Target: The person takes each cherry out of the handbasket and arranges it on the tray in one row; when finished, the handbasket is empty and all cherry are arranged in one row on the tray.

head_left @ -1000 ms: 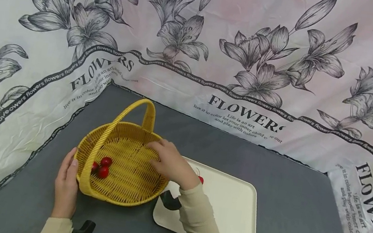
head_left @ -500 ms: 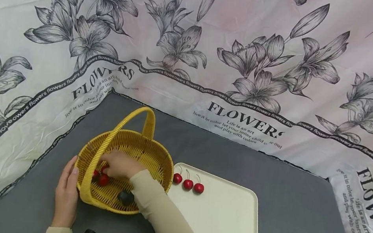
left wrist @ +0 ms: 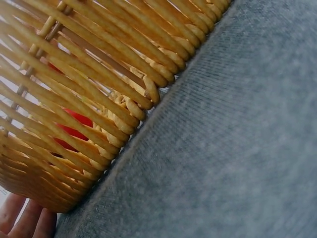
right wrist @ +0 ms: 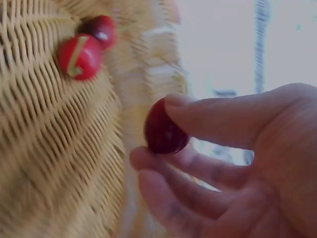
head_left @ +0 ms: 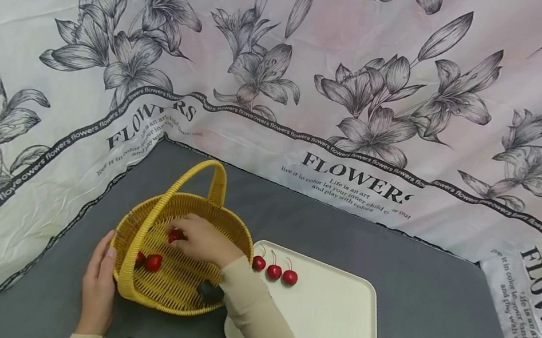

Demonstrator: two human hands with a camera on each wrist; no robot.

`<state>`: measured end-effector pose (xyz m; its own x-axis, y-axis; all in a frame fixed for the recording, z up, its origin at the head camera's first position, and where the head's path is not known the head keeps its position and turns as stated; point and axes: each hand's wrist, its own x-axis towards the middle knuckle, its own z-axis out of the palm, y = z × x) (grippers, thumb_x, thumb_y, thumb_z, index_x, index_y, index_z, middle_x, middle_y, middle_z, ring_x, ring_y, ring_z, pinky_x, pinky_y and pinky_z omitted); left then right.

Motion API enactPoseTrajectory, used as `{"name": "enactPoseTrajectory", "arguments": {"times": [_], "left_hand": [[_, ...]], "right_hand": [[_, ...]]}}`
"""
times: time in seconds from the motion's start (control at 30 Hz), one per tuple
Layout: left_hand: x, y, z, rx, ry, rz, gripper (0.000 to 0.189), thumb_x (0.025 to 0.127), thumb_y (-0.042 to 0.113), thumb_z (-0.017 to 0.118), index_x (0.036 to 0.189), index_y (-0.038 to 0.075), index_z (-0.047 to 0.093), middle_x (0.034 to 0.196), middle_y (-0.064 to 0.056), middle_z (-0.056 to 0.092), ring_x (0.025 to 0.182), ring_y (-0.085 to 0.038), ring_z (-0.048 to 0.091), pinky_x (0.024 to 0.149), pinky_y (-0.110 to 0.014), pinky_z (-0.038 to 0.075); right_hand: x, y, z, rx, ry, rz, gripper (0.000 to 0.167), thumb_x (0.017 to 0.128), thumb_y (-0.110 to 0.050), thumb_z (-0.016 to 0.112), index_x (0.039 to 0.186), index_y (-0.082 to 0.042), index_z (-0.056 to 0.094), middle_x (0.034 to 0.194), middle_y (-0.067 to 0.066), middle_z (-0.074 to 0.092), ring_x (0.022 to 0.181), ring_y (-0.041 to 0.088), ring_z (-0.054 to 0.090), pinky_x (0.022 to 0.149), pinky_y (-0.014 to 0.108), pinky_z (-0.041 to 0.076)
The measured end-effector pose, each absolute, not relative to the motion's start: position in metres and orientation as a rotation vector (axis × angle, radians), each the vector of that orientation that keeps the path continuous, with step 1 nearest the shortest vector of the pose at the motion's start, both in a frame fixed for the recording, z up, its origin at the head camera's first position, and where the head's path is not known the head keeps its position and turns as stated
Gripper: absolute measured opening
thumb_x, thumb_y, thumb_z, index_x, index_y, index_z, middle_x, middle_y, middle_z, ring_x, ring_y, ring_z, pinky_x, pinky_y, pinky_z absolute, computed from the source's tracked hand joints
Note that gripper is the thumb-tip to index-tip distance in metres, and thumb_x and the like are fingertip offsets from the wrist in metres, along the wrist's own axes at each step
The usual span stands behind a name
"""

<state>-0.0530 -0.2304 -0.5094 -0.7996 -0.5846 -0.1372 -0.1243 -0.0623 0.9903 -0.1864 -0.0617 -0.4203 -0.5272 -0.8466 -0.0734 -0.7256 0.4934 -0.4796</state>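
My right hand (head_left: 202, 240) is inside the yellow wicker basket (head_left: 180, 299), pinching a dark red cherry (right wrist: 166, 129) between thumb and fingertips. In the right wrist view the held cherry is apart from the woven wall. Two more cherries lie together at the basket's left side: a bright red one (head_left: 153, 262) with a stem across it and a darker one (head_left: 140, 259) partly behind the handle. My left hand (head_left: 98, 289) rests along the outside of the basket's left wall with its fingers straight. Its fingertips (left wrist: 29, 218) show at the wall in the left wrist view.
A cream tray (head_left: 321, 326) lies right of the basket, partly under my right sleeve (head_left: 265, 318). Three stemmed cherries (head_left: 274, 272) sit in a row at its back left. The basket's tall handle (head_left: 152, 216) arches over it. Flower-printed cloth (head_left: 354, 169) stands behind the grey table (head_left: 427, 318).
My right hand went from the basket's right side to the cherries on its left, took hold of one and drew back slightly right with it. The left hand stayed at the basket.
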Motion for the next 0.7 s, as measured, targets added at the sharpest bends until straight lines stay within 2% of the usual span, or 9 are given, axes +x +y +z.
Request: {"name": "enactPoseTrajectory", "arguments": {"times": [0.1,0.17,0.23,0.33,0.4,0.47,0.5,0.53,0.7], "left_hand": [[-0.053,-0.229,-0.512,0.758,-1.882,-1.921,0.05,0.103,0.044,0.036,0.15,0.029,0.031,0.156,0.007,0.026,0.138,-0.008,0.025,0.104,-0.008,0.026],[-0.054,-0.229,-0.512,0.749,-1.878,-1.921,0.05,0.103,0.044,0.036,0.15,0.028,0.031,0.156,0.007,0.026,0.138,-0.008,0.025,0.099,-0.003,0.026],[-0.054,-0.229,-0.512,0.744,-1.879,-1.922,0.051,0.102,0.044,0.036,0.15,0.028,0.031,0.156,0.007,0.026,0.138,-0.007,0.024,0.098,-0.002,0.026],[-0.053,-0.229,-0.511,0.741,-1.872,-1.931,0.051,0.102,0.044,0.037,0.15,0.028,0.031,0.156,0.007,0.026,0.138,-0.006,0.025,0.099,-0.002,0.026],[-0.053,-0.229,-0.51,0.735,-1.868,-1.924,0.051,0.102,0.044,0.037,0.15,0.028,0.031,0.156,0.007,0.027,0.138,-0.006,0.025,0.099,-0.002,0.026],[-0.053,-0.229,-0.509,0.724,-1.858,-1.919,0.051,0.102,0.044,0.037,0.15,0.027,0.032,0.155,0.006,0.028,0.137,-0.006,0.026,0.099,-0.003,0.026],[-0.053,-0.229,-0.509,0.718,-1.854,-1.915,0.051,0.102,0.043,0.037,0.15,0.026,0.032,0.155,0.006,0.028,0.137,-0.006,0.026,0.099,-0.003,0.026],[-0.054,-0.229,-0.508,0.712,-1.849,-1.913,0.051,0.102,0.043,0.037,0.15,0.026,0.032,0.155,0.006,0.028,0.137,-0.007,0.026,0.1,-0.003,0.026],[-0.054,-0.227,-0.509,0.717,-1.853,-1.925,0.051,0.102,0.043,0.037,0.15,0.026,0.032,0.155,0.006,0.028,0.137,-0.007,0.026,0.1,-0.003,0.027]], "right_hand": [[-0.186,-0.021,-0.41,-1.246,2.451,-0.779,0.028,0.095,-0.022,0.061,0.122,-0.016,0.063,0.108,-0.005,0.059,0.097,0.007,0.052,0.081,0.018,0.045],[-0.183,0.008,-0.403,-1.159,2.465,-0.906,0.029,0.095,-0.023,0.062,0.123,-0.017,0.062,0.11,-0.004,0.057,0.097,0.008,0.054,0.08,0.02,0.047],[-0.178,0.038,-0.396,-1.046,2.445,-1.039,0.03,0.095,-0.021,0.062,0.125,-0.018,0.061,0.112,-0.002,0.056,0.093,0.012,0.058,0.07,0.024,0.052],[-0.171,0.081,-0.392,-0.908,2.446,-1.171,0.033,0.094,-0.016,0.063,0.127,-0.019,0.059,0.114,0.0,0.055,0.093,0.016,0.063,0.063,0.026,0.054],[-0.167,0.107,-0.394,-0.832,2.486,-1.213,0.036,0.093,-0.012,0.064,0.127,-0.018,0.059,0.116,0.002,0.056,0.094,0.019,0.065,0.064,0.028,0.056],[-0.165,0.131,-0.399,-0.767,2.575,-1.209,0.037,0.091,-0.009,0.065,0.127,-0.018,0.059,0.118,0.002,0.057,0.098,0.019,0.064,0.075,0.029,0.056],[-0.164,0.141,-0.402,-0.714,2.608,-1.209,0.037,0.091,-0.009,0.066,0.126,-0.018,0.059,0.118,0.002,0.058,0.098,0.02,0.065,0.075,0.032,0.056],[-0.163,0.15,-0.407,-0.673,2.641,-1.211,0.037,0.09,-0.009,0.067,0.126,-0.016,0.059,0.117,0.003,0.059,0.098,0.02,0.065,0.08,0.033,0.055],[-0.155,0.179,-0.439,-0.409,2.685,-1.205,0.037,0.087,-0.011,0.071,0.123,-0.011,0.061,0.113,0.004,0.063,0.094,0.019,0.065,0.078,0.034,0.055]]}}
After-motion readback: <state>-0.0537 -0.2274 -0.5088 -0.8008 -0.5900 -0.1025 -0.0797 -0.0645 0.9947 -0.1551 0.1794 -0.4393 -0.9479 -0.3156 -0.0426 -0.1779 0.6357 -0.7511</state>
